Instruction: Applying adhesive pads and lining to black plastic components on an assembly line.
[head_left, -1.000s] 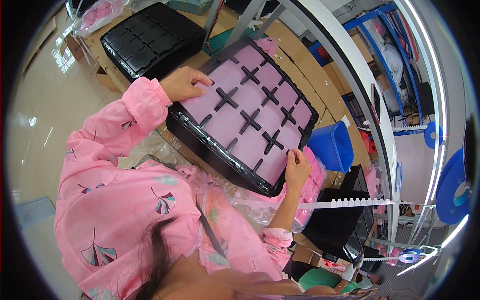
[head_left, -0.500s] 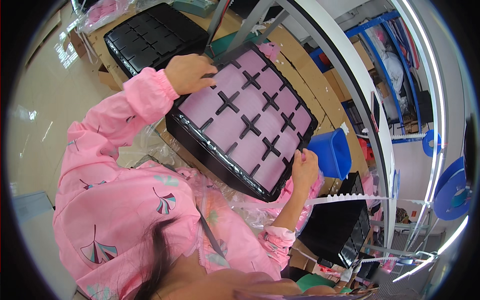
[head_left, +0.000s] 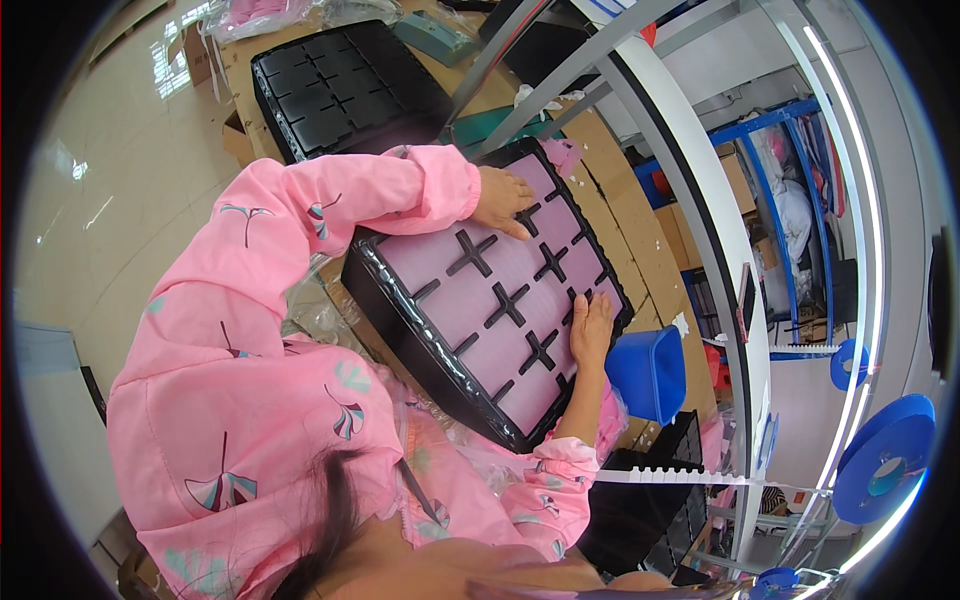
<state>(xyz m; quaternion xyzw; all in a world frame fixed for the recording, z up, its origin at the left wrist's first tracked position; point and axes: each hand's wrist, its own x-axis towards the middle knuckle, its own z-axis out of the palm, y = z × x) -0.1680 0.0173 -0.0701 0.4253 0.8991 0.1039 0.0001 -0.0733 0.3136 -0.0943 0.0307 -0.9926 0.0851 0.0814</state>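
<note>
In front of me a black plastic tray point(head_left: 440, 378) sits tilted in view, its compartments filled with smooth pink-purple pieces point(head_left: 430, 262). Black cross-shaped dividers point(head_left: 508, 304) stand up between them. My left hand point(head_left: 503, 200) lies flat on the upper part of the tray, fingers stretched over the pink surface and a divider. Along the right side, my right hand point(head_left: 592, 330) rests with its fingers extended on the pink pieces near the rim. Neither hand grips anything that I can see.
Another black tray point(head_left: 345, 85) stands on the cardboard-covered table at the back left. A blue bin point(head_left: 650, 375) is close to my right hand. Grey metal frame bars point(head_left: 575, 70) cross behind the tray. More black trays point(head_left: 650, 510) are at lower right, near blue reels point(head_left: 885, 460).
My left hand has moved from the tray's left rim onto the pink surface. My right hand has left the right rim and now lies flat further in. The whole view has shifted slightly.
</note>
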